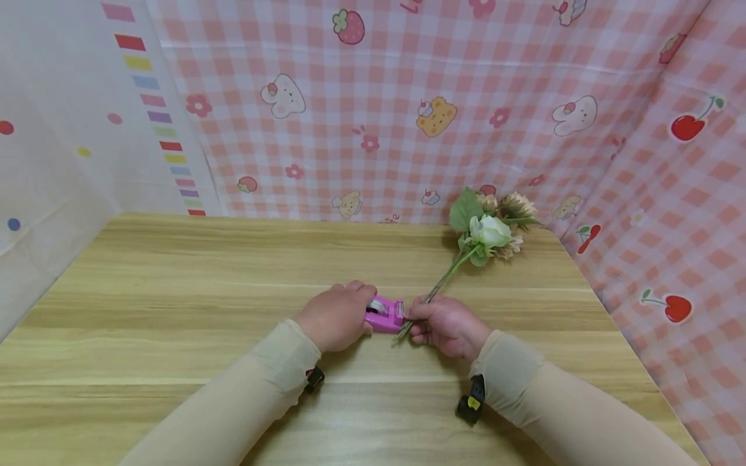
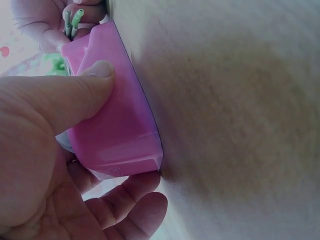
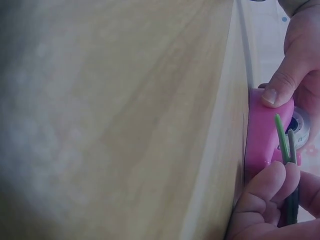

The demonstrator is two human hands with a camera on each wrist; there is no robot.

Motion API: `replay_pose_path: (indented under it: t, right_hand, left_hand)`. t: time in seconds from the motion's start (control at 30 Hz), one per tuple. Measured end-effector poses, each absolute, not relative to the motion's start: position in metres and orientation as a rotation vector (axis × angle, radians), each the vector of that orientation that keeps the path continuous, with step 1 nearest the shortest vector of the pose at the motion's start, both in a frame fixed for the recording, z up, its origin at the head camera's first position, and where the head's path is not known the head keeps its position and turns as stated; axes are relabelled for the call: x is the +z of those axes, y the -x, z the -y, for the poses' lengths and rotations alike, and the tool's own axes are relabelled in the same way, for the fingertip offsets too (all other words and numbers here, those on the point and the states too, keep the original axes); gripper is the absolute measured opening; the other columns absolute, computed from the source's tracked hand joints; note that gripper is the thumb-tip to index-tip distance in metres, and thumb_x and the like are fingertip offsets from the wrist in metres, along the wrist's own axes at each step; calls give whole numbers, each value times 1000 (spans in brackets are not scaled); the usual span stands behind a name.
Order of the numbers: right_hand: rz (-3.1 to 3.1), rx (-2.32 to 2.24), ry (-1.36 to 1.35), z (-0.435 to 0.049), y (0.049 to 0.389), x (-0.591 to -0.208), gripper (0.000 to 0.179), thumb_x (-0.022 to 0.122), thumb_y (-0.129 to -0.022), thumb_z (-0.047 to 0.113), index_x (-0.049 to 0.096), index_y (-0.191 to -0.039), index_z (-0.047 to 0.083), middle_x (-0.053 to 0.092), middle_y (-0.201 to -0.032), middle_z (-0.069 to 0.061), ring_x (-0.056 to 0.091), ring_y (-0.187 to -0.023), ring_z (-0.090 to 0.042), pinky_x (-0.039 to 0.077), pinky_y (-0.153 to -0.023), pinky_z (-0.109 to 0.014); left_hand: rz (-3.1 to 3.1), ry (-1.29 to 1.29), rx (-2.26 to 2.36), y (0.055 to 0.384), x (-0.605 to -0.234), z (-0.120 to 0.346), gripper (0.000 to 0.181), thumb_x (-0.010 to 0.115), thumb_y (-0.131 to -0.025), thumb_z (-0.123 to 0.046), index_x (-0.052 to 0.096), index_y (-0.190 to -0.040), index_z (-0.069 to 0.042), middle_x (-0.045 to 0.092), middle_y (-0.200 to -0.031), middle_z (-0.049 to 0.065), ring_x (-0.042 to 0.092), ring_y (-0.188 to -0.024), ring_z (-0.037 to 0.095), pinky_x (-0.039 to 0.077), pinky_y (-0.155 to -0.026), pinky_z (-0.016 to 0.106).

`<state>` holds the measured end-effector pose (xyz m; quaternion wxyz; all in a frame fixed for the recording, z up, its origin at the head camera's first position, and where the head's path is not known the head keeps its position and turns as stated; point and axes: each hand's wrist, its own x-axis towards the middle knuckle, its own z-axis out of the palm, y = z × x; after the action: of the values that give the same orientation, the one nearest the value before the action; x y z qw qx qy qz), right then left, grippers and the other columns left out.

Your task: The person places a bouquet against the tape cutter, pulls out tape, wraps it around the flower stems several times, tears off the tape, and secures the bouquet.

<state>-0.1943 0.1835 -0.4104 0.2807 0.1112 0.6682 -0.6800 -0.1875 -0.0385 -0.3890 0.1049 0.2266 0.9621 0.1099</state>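
Note:
A pink tape dispenser [image 1: 384,321] with a roll of clear tape [image 3: 301,127] sits on the table in front of me. My left hand [image 1: 338,316] grips its left end, the thumb [image 2: 92,90] along one side and fingers round the other. Just beyond the dispenser's cutter end, my right hand [image 1: 449,323] pinches the stems [image 1: 444,279] of a bunch of artificial flowers. The cut stem ends poke out below the fingers, close beside the dispenser. A white rose [image 1: 491,231], beige blooms [image 1: 517,206] and green leaves [image 1: 465,208] lie toward the back right.
The wooden table [image 1: 175,291] meets a pink checked cloth [image 1: 326,142] at the back. Another checked cloth [image 1: 688,259] hangs along the right side, and a white cloth [image 1: 58,129] with coloured dots is at the left.

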Motion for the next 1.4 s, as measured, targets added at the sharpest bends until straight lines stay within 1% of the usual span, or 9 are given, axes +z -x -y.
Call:
replay_pose_path:
  t: [0.63, 0.9, 1.17, 1.4]
  right_hand:
    - [-1762, -1837, -270, -185, 194, -411, 25, 59, -100, 1, 55, -79, 14, 63, -71, 2, 60, -61, -6, 56, -61, -20]
    - [-1742, -1856, -283, -186, 194, -412, 29, 60, -100, 1, 55, -75, 15, 63, -71, 2, 60, -61, -7, 56, -62, -21]
    - [-1734, -1857, -279, -185, 194, -412, 27, 59, -100, 1, 54, -78, 14, 64, -70, 2, 61, -60, -7, 57, -63, -21]
    - [-1730, -1858, -273, -185, 193, -411, 27, 59, -101, 0, 54, -78, 14, 64, -71, 2, 62, -61, -7, 58, -65, -21]
  left_hand:
    - [-2840, -677, 319, 187, -388, 38, 64, 72, -100, -37, 51, -154, -11, 56, -155, 9, 61, -133, 35, 52, -113, 47]
    - [-2853, -708, 287, 189, -391, 38, 63, 73, -99, -38, 52, -151, -10, 57, -154, 10, 60, -134, 35, 51, -114, 48]
    - [-2849, -703, 296, 188, -390, 38, 64, 73, -99, -38, 52, -152, -10, 56, -154, 10, 59, -135, 35, 51, -115, 48]
    - [-2847, -699, 303, 188, -389, 38, 62, 72, -100, -38, 52, -151, -10, 57, -153, 10, 60, -134, 35, 52, -113, 47]
